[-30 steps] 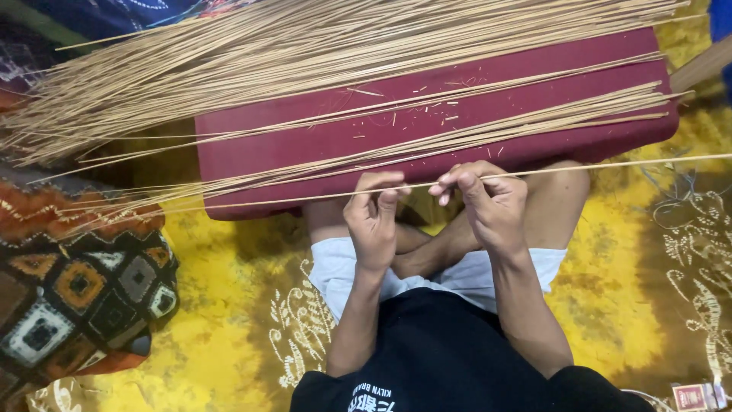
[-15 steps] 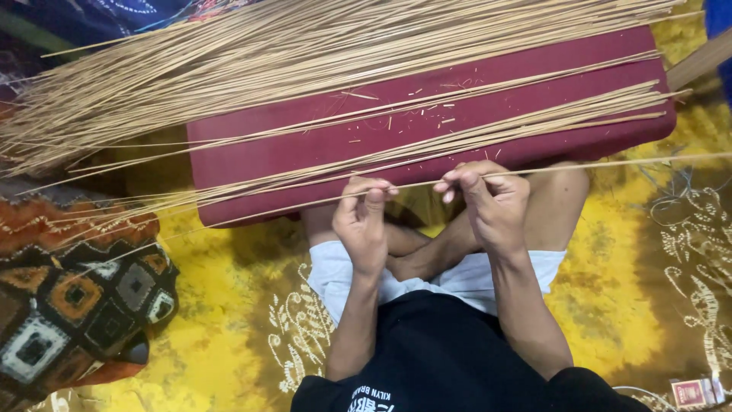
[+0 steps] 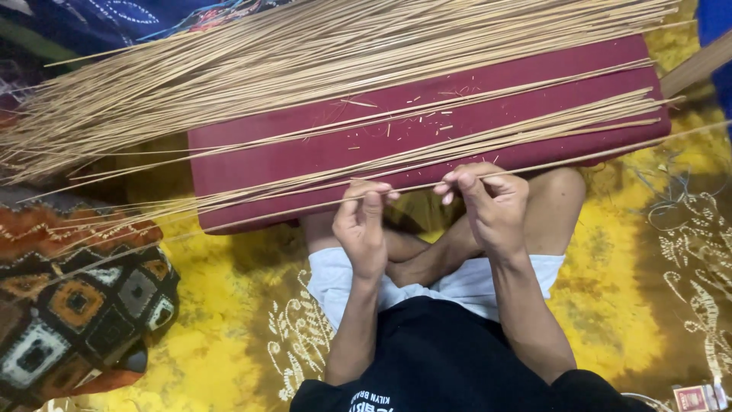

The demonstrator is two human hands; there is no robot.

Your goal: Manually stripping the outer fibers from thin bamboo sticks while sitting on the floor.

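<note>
Hands pinching a stick at the cushion's near edge

Left hand point(image 3: 361, 227) and right hand point(image 3: 494, 204) clamp fingers on one stick point(image 3: 415, 185) beside the cushion point(image 3: 252, 156); its ends merge into the stick pile point(image 3: 305, 53), cut off at the frame.

Stick bundle point(image 3: 229, 69) ends (both) cropped.

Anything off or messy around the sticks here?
Small broken bits of stick are scattered over the maroon cushion. The big bundle of sticks fans out unevenly, ends splaying off the cushion's left edge. Both the left hand and right hand pinch one thin stick.
</note>
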